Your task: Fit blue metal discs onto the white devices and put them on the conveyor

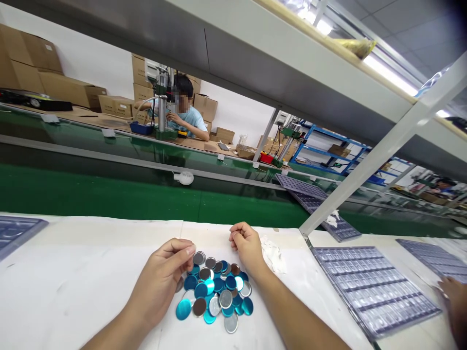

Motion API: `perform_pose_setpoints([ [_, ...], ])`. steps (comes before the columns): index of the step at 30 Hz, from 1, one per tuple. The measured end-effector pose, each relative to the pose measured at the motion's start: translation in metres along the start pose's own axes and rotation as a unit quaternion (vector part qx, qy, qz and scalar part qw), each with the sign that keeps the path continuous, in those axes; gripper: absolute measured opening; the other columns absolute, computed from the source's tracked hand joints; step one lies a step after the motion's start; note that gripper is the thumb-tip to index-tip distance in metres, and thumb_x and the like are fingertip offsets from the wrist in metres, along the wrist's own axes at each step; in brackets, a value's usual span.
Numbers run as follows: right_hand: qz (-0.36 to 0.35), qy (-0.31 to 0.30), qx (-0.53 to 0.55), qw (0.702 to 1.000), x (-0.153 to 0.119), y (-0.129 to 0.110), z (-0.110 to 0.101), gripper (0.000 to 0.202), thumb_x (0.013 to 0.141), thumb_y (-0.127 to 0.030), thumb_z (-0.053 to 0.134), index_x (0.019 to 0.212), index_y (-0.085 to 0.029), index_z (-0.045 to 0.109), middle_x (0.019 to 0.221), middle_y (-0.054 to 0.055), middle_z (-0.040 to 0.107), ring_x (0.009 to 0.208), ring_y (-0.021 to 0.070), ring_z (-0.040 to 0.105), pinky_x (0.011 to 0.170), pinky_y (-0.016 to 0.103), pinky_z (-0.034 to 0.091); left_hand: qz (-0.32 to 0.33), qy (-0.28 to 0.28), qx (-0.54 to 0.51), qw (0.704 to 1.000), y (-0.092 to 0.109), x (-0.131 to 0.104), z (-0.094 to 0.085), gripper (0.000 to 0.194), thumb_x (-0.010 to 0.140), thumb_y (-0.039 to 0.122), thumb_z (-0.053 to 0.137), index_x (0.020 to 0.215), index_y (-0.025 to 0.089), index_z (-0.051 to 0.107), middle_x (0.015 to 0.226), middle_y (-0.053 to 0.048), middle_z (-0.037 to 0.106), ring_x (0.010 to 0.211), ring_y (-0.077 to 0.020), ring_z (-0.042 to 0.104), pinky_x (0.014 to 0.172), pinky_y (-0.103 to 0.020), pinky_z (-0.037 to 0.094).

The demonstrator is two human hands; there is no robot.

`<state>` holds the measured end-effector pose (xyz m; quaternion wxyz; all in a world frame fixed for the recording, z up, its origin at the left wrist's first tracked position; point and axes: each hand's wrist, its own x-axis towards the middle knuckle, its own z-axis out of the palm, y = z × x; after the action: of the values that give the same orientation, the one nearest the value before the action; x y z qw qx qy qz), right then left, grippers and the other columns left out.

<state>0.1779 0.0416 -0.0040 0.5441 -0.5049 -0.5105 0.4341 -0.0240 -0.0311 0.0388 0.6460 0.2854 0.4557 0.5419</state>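
Lying in a loose heap on the white-covered desk, many round discs sit between the person's two hands, some blue, some silver, some brown, overlapping at various angles. The left hand is at the heap's left side, thumb and forefinger brought together just beside a few silver discs at the far edge; whether they grip one, I cannot tell. The right hand is beyond the heap's far right edge, its fingers curled inward and the thumb near the forefinger; whether anything is between them, I cannot tell either. Just beside the right wrist lies a crumpled white tissue.

Farther right, past a slanting white post, is a clear plastic tray with rows of compartments, and another person's hand shows at the picture's right edge. Part of a similar tray shows at far left. Behind the desk runs a green belt; across it, a co-worker sits at an upright machine, near cardboard boxes.
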Motion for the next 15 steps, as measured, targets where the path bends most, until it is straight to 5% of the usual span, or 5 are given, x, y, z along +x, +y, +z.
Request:
perform_pose_setpoints([
  [11,-0.021,-0.024,-0.044,0.998,-0.001,0.004,0.001,0.012,0.075,-0.026,0.051,0.08,-0.019,0.059,0.062,-0.003,0.06,0.05,0.0122,0.053,0.047,0.023,0.04,0.004,-0.034,0.057,0.998,-0.002,0.0,-0.001,0.027,0.077,0.043,0.076,0.071,0.022,0.061,0.073,0.003,0.055,0.065,-0.0132,0.049,0.056,-0.023,0.038],
  [15,-0.048,-0.024,-0.071,0.996,-0.004,-0.021,-0.001,0.011,0.076,-0.024,0.049,0.079,-0.02,0.059,0.062,-0.003,0.059,0.05,0.0122,0.053,0.048,0.023,0.041,0.014,-0.018,0.038,0.999,-0.002,0.002,-0.002,0.03,0.07,0.038,0.083,0.067,0.021,0.058,0.088,0.005,0.055,0.063,-0.0102,0.05,0.054,-0.022,0.04],
])
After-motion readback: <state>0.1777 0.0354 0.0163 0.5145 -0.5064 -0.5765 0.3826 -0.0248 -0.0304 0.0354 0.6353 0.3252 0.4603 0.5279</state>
